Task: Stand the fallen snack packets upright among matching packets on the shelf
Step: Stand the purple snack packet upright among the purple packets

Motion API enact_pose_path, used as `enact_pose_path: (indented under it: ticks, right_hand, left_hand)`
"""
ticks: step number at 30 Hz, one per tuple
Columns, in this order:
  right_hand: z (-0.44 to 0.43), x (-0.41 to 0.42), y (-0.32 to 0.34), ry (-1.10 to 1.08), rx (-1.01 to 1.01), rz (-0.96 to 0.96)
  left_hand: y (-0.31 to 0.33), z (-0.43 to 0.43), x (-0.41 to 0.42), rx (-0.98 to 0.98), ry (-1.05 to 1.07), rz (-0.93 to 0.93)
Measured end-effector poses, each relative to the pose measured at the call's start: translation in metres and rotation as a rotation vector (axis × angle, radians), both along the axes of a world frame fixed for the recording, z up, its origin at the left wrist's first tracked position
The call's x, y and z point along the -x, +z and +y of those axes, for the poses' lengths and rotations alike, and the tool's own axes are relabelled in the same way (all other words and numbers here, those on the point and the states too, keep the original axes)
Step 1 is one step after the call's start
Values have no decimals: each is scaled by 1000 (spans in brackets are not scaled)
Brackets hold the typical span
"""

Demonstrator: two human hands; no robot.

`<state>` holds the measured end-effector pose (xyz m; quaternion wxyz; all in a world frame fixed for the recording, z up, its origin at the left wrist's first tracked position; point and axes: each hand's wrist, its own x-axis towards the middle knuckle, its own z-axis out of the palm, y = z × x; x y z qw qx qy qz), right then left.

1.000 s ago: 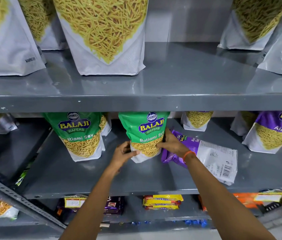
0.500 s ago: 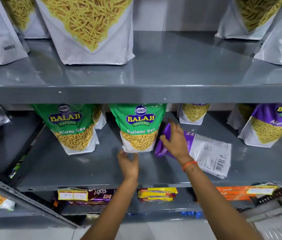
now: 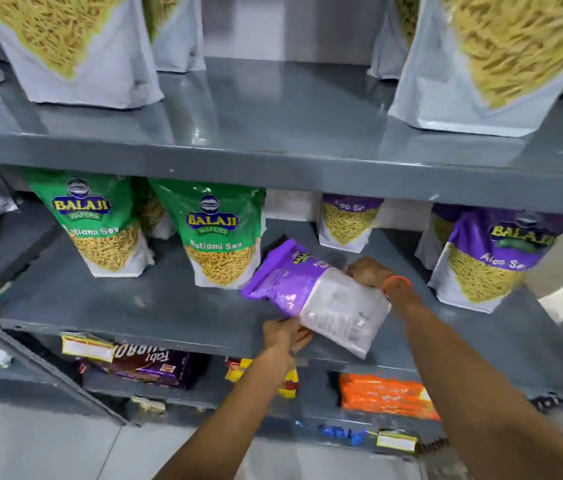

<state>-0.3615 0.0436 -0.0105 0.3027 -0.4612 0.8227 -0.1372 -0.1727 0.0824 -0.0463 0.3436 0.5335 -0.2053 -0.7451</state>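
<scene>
A purple Aloo Sev packet [image 3: 311, 292] lies back-side up on the grey middle shelf [image 3: 127, 306], its purple top pointing left. My right hand [image 3: 372, 271] grips its far right edge. My left hand [image 3: 285, 336] holds its near edge from below at the shelf front. Matching purple packets stand upright at the right [image 3: 491, 258] and at the back [image 3: 347, 221]. Two green Ratlami Sev packets [image 3: 221, 233] [image 3: 95, 220] stand upright to the left of the fallen one.
Large white sev pouches [image 3: 76, 46] [image 3: 487, 60] stand on the upper shelf. The lower shelf holds a dark biscuit pack [image 3: 148, 365] and orange packs [image 3: 384, 394]. A slanted grey shelf frame [image 3: 31, 358] runs at the lower left.
My left hand left the green packet and moved right to the purple packet's near edge. My right hand shifted from its top to its far right side. The packet has turned and lifted slightly.
</scene>
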Motion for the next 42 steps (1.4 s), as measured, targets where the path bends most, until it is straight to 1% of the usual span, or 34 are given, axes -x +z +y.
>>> enact_pose_path:
  ticks: [3,5,6,8,10,12,14,16,18,19,20,22,23,24,26,28,31,35,37,40,42]
  right_hand:
    - [-3,11,-5,-37,19,-111]
    - [-5,22,-12,-104,92,-221]
    - [0,25,-12,-145,155,-286]
    - [0,35,-14,-237,344,-404]
    - [-1,40,-12,-291,495,-429]
    - [-3,44,-11,-315,617,-431]
    - [1,45,-16,-327,715,-417]
    - [9,44,-27,-353,778,-446]
    - [16,39,-35,-370,809,-495]
    - [17,37,-35,-374,806,-507]
    - [16,36,-35,-374,796,-520]
    - [15,36,-32,-347,752,-494]
    - [15,36,-31,-327,725,-459]
    - [16,36,-33,-310,701,-422]
    - [22,33,-39,-298,664,-375]
    - [32,24,-44,-313,695,-366]
    - [45,7,-48,-388,789,-280]
    - [56,-13,-50,-342,867,-318]
    - [60,-16,-55,-327,873,-317]
    - [59,-9,-56,-371,855,-358]
    - [52,0,-54,-378,813,-332]
  left_hand:
    - [9,2,-1,56,-16,-26]
    - [17,1,0,143,-16,-71]
    - [20,-1,0,196,-14,-89]
    - [29,-9,4,333,-16,-137]
    - [37,-26,15,492,-22,-201]
    - [42,-46,26,637,-20,-305]
    - [40,-64,34,771,-60,-410]
    - [37,-76,38,848,-120,-435]
    - [35,-80,40,841,-130,-376]
    - [33,-79,41,842,-99,-356]
    - [29,-74,43,840,-52,-364]
    - [18,-58,48,811,28,-460]
    - [10,-47,52,805,11,-495]
    - [2,-35,55,816,-59,-500]
    - [-11,-16,62,838,-240,-462]
    - [-19,-8,65,838,-327,-436]
    - [-23,-10,66,857,-346,-470]
    - [-16,-24,69,899,-377,-553]
    - [-13,-31,70,882,-353,-557]
    - [-13,-42,67,824,-287,-531]
    - [-15,-52,62,810,-338,-552]
